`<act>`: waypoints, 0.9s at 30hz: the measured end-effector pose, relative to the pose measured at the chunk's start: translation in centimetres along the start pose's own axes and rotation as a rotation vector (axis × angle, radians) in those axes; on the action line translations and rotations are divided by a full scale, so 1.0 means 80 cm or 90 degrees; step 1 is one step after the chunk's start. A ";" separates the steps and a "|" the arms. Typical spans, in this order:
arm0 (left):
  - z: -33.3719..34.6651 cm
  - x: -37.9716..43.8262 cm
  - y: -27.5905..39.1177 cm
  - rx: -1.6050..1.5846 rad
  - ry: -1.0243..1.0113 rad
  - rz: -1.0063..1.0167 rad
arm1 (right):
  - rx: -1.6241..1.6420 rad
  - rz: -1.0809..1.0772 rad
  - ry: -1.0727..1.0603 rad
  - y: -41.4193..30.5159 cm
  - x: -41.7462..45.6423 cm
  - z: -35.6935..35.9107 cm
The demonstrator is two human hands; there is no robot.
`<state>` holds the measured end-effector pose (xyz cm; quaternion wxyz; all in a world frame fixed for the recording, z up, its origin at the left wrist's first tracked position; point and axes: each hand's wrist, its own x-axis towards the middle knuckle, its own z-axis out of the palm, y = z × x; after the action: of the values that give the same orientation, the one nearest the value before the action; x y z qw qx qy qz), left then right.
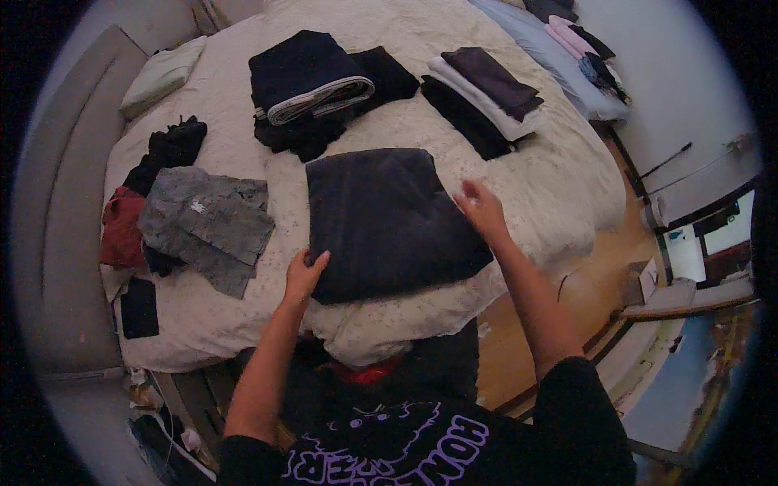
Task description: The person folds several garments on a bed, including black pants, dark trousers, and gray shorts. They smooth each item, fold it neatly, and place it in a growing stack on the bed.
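A folded dark grey garment (383, 225) lies in front of me on the bed, roughly square and mostly flat. At its near left edge, my left hand (305, 274) grips the cloth, thumb on top and the other fingers largely hidden. My right hand (480, 203), slightly blurred, hovers by the right edge with its fingers apart and nothing in them. To the left, a crumpled grey garment (203, 222) with a small white mark lies partly over a rust-red cloth (121, 228). A black garment (176, 143) trails out behind them.
The bed bears a patterned cream cover (285, 328). Farther back are a folded navy stack (304, 73) and a pile with a dark brown garment (486, 79) on top. A small black flat item (140, 308) lies near the left edge. A pale pillow (164, 76) rests by the headboard (67, 182).
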<state>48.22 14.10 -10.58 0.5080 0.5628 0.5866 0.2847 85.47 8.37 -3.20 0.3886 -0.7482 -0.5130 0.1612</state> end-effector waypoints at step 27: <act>0.007 -0.097 0.070 0.372 0.220 0.389 | -0.123 -0.189 0.105 -0.073 -0.128 -0.040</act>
<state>49.68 7.76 -3.59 0.1150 0.7741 0.5255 0.3337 79.47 -1.10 1.61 0.3753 -0.7089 -0.5971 -0.0095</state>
